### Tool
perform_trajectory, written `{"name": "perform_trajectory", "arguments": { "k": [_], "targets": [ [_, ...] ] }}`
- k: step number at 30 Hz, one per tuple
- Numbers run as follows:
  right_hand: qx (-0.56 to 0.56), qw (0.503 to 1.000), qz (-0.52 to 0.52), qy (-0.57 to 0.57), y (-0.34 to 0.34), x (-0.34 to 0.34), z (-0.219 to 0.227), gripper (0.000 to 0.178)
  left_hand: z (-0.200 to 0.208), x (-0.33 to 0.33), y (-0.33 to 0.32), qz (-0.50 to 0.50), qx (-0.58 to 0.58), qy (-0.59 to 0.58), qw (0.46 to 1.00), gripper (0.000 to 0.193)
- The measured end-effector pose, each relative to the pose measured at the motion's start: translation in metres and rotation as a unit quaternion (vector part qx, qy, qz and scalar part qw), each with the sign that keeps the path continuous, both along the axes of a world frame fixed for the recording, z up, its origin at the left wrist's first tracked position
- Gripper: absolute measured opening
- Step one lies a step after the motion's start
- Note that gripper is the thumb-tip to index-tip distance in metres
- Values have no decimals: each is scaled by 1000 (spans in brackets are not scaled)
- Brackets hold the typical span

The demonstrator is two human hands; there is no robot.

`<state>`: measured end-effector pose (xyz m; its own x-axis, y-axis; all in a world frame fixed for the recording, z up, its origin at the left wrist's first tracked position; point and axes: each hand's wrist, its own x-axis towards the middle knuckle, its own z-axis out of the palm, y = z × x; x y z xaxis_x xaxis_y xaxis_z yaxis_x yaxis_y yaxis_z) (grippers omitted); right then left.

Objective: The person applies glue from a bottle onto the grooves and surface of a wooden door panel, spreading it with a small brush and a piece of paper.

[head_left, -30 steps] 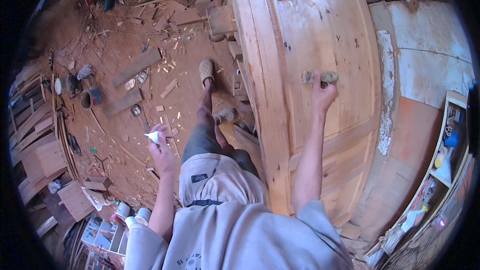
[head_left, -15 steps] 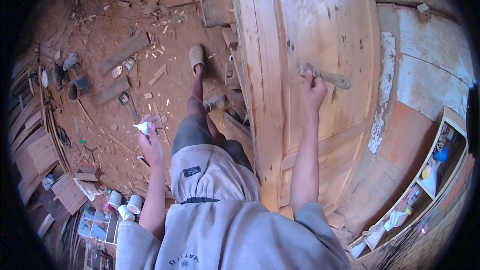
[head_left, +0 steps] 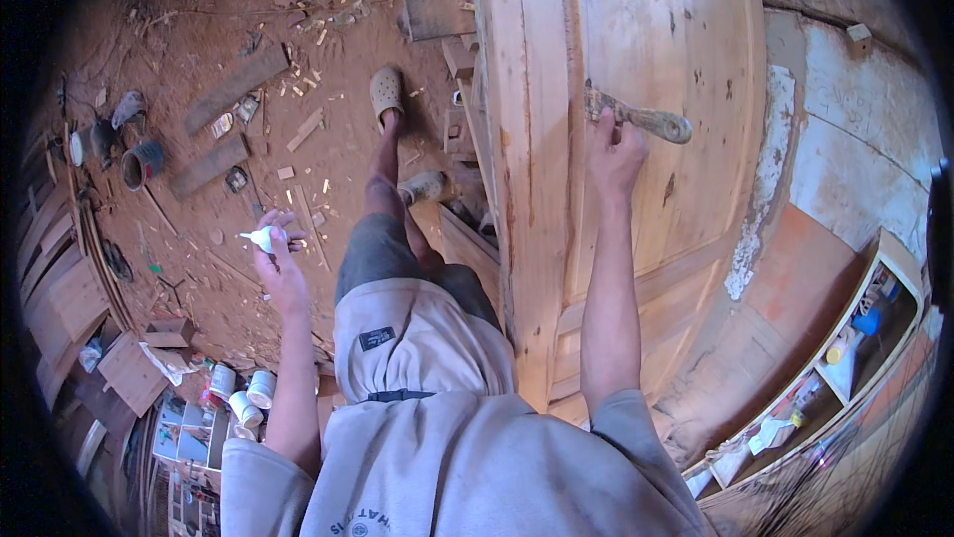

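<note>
In my left hand [head_left: 282,274], raised over the floor, is a small white squeeze bottle [head_left: 262,238] with a narrow nozzle pointing left. My fingers are closed around it. My right hand [head_left: 618,161] grips a putty knife [head_left: 660,124] with a worn, smeared handle. Its dirty blade points left, at the groove beside the panel of a large wooden door [head_left: 537,269]. Whether the blade touches the wood I cannot tell. Whitish, dusty smears cover the door's far part, and dark spots dot its panel.
Planks [head_left: 237,90] and wood chips lie on the dirt floor to the left, with a bucket [head_left: 141,165] beyond. White tubs [head_left: 245,406] stand at the lower left. A shelf unit [head_left: 874,323] holding bottles is at the right. Boards [head_left: 437,2] lean near the door's far left.
My right hand has moved the putty knife a little left and away from me, toward the groove. The left hand with the squeeze bottle has shifted slightly left. The whole view has turned a little.
</note>
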<state>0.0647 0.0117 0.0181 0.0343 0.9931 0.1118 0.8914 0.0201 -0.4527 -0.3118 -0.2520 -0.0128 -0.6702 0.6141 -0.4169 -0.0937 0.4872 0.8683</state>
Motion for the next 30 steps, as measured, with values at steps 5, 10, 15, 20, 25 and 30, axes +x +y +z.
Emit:
{"name": "perform_trajectory", "arguments": {
  "k": [5,10,15,20,25,30],
  "targets": [
    [17,1000,-1,-16,-2,2,-7,37,-4,-2,-8,6,2,-5,1000,35],
    [33,987,33,-152,-3,-6,-9,41,-2,2,-12,15,-8,-7,1000,35],
    [62,989,39,-127,-4,-11,-6,43,0,5,-17,29,-18,-4,999,35],
    [31,999,2,-21,-13,-12,1,42,-1,7,-25,29,-14,-2,999,39],
    [27,999,6,-41,-8,-6,-1,42,-2,4,-26,22,-24,-3,999,39],
    [48,995,42,-72,-4,-1,-9,47,-1,3,-23,26,-23,0,999,38]
  ]
}}
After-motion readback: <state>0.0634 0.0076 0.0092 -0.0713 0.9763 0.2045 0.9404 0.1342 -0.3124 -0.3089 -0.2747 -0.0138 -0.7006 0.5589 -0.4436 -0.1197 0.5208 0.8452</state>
